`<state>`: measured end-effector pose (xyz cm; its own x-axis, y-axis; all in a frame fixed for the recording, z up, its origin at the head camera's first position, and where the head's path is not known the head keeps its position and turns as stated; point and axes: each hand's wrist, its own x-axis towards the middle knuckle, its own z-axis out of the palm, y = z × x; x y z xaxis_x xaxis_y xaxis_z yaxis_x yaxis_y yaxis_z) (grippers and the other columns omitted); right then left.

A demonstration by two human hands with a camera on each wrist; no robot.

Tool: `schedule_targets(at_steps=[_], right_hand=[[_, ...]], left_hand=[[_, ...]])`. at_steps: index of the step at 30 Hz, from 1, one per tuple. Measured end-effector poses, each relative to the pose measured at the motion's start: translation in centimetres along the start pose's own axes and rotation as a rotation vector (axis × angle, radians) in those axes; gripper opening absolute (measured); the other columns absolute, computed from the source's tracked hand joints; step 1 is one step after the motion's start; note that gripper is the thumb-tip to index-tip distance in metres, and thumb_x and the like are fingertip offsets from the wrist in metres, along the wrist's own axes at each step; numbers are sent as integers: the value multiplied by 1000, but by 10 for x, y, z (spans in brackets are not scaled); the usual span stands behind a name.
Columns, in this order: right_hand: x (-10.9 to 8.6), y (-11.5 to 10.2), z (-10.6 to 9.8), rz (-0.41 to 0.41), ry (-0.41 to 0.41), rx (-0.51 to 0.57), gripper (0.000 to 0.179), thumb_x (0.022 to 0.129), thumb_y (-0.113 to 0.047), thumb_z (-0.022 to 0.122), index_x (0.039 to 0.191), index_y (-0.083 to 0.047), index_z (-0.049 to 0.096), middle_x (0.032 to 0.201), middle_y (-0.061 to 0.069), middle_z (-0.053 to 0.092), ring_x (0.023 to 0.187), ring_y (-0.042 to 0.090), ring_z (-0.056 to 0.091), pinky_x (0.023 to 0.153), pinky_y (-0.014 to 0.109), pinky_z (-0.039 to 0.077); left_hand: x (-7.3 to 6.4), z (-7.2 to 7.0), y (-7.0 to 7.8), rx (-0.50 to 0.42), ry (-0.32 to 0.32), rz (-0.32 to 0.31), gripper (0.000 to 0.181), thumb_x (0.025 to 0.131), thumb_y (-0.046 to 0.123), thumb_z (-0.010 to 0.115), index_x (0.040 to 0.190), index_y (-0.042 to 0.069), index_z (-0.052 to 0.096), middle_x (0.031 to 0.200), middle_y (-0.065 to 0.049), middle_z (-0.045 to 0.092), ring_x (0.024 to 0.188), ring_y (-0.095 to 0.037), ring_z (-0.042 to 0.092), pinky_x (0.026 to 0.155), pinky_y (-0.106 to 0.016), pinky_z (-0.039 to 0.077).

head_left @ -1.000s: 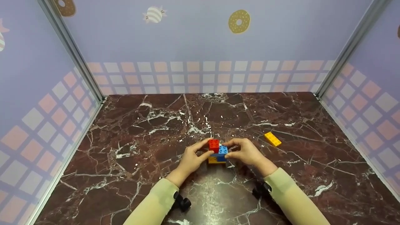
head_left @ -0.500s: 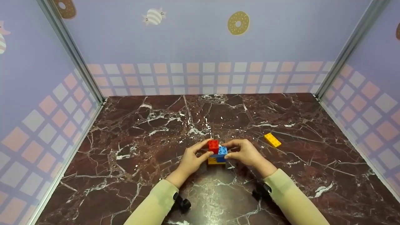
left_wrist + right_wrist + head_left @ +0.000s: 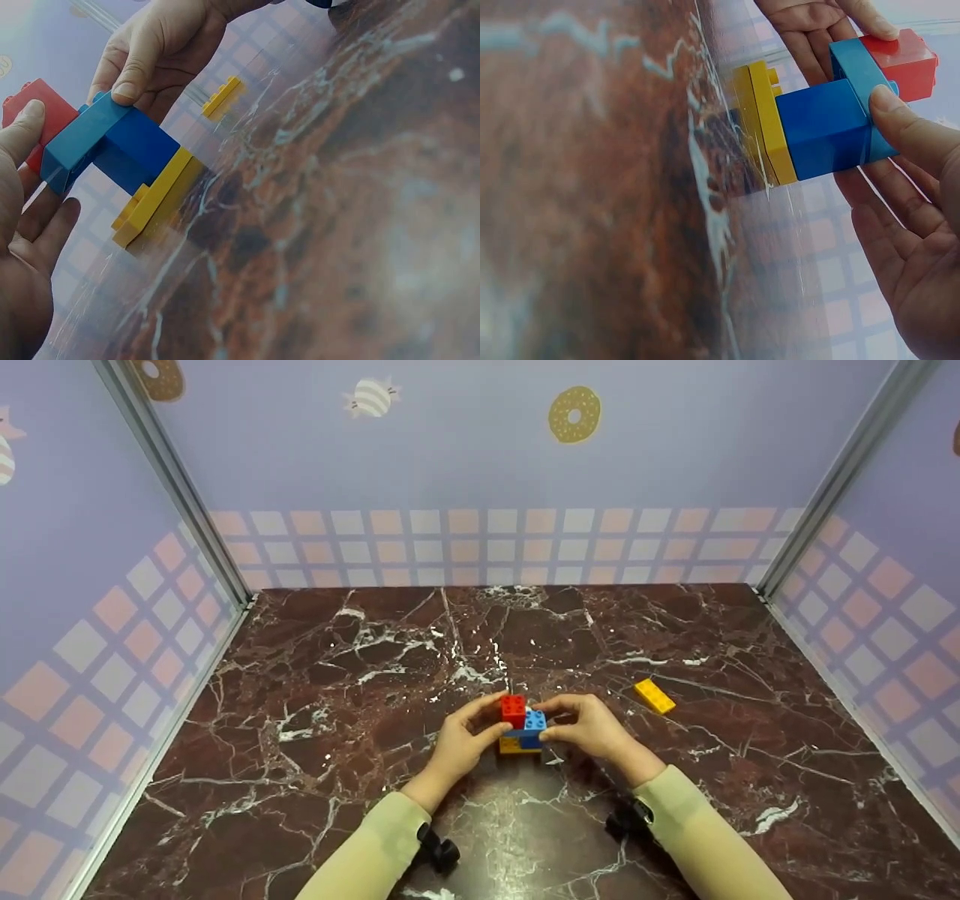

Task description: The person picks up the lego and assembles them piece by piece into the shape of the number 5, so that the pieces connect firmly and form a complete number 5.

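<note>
A small stack of toy building bricks stands on the table between both hands. At its bottom lies a flat yellow brick, with a dark blue brick over its right part. Across the top runs a light blue flat brick, its left end jutting past the dark blue one. A red brick sits on that left end. My left hand pinches the red brick, thumb on the near face and fingers behind. My right hand grips the right end of the light blue brick, thumb in front.
Another yellow brick lies on the marbled table to the right, beyond the right hand. Patterned panels enclose the table at the back and both sides. Black wrist cameras hang under the sleeves.
Both hands keep the same hold on the stack, and the bricks stand as before. Only a very slight shift of the head view shows.
</note>
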<state>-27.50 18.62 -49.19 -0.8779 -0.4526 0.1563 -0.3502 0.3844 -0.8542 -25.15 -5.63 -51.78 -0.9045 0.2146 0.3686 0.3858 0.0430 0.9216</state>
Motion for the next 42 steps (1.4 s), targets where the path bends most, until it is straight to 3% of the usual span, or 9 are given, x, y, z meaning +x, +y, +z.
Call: schedule_targets(at_steps=[7, 16, 22, 28, 32, 37, 42], right_hand=[[-2, 3, -3, 5, -21, 21, 40, 86, -8, 82, 123, 4, 71, 119, 25, 73, 108, 38, 72, 91, 40, 63], [0, 5, -8, -1, -48, 36, 46, 86, -12, 83, 128, -1, 70, 122, 21, 73, 111, 34, 72, 92, 32, 62], [-1, 10, -19, 14, -59, 73, 49, 86, -8, 82, 131, 2, 66, 125, 23, 72, 113, 39, 71, 91, 24, 60], [-1, 19, -35, 30, 1, 127, 47, 88, -2, 78, 131, 8, 63, 126, 29, 69, 115, 46, 68, 88, 20, 60], [1, 26, -45, 47, 77, 161, 45, 88, 1, 77, 130, 10, 63, 127, 32, 68, 115, 45, 68, 88, 19, 60], [0, 35, -59, 44, 179, 166, 43, 87, 5, 76, 128, 12, 64, 129, 33, 66, 113, 31, 72, 94, 20, 58], [-2, 42, -71, 75, 265, 136, 43, 86, 3, 79, 127, 9, 66, 129, 31, 67, 104, 14, 73, 91, 19, 57]], left_hand=[[-1, 2, -1, -80, 13, -3, 52, 88, 3, 77, 136, -9, 58, 127, -28, 69, 116, -27, 70, 100, -36, 60], [1, 2, -2, -116, 19, -14, 51, 89, 3, 76, 135, -11, 58, 126, -30, 69, 113, -16, 71, 99, -34, 60], [1, 1, -2, -114, 27, -9, 50, 88, 3, 77, 134, -8, 61, 125, -29, 69, 112, -13, 71, 101, -39, 59], [0, 1, 0, -105, 31, -6, 50, 87, 1, 78, 134, -6, 62, 124, -29, 70, 109, -11, 71, 101, -43, 59], [1, 1, 0, -114, 37, -4, 50, 87, 1, 77, 134, -7, 62, 122, -30, 70, 107, -7, 70, 100, -39, 60], [1, 0, -1, -117, 36, -11, 50, 88, 3, 78, 134, -8, 61, 123, -31, 69, 107, -2, 69, 97, -31, 60], [0, 0, -1, -111, 41, -26, 50, 87, 4, 78, 134, -7, 62, 125, -30, 69, 108, -2, 69, 98, -32, 60]])
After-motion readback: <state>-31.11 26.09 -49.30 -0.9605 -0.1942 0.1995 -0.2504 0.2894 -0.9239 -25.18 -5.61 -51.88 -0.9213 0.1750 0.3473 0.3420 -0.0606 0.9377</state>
